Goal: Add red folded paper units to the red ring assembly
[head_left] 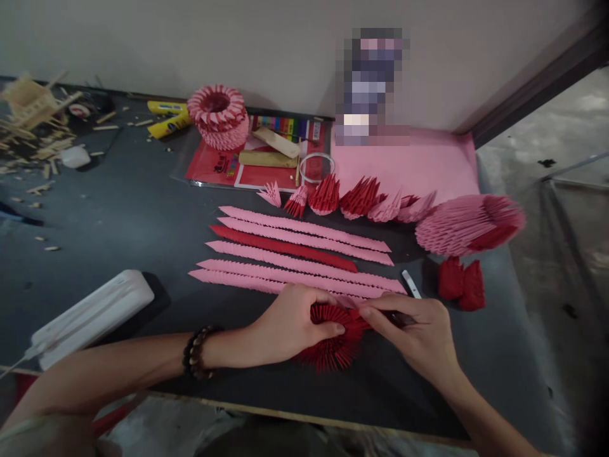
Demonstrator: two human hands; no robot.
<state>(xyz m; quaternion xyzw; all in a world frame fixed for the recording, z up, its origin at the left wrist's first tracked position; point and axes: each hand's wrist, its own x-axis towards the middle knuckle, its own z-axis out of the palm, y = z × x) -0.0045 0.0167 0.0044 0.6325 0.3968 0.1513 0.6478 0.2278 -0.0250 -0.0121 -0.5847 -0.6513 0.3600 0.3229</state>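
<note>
Both hands work one red paper fan (333,352), front-centre on the table (143,216), just below the pink strips (295,263). Left hand (290,324) pinches its top edge. Right hand (419,333), fingers narrow, nips its right end. Looks mid-assembly; slotting another piece needs a steady left grip.

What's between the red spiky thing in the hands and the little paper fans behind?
Between the red spiky piece and the fans, the head view shows several long pink strips and one red strip, side by side.
</note>
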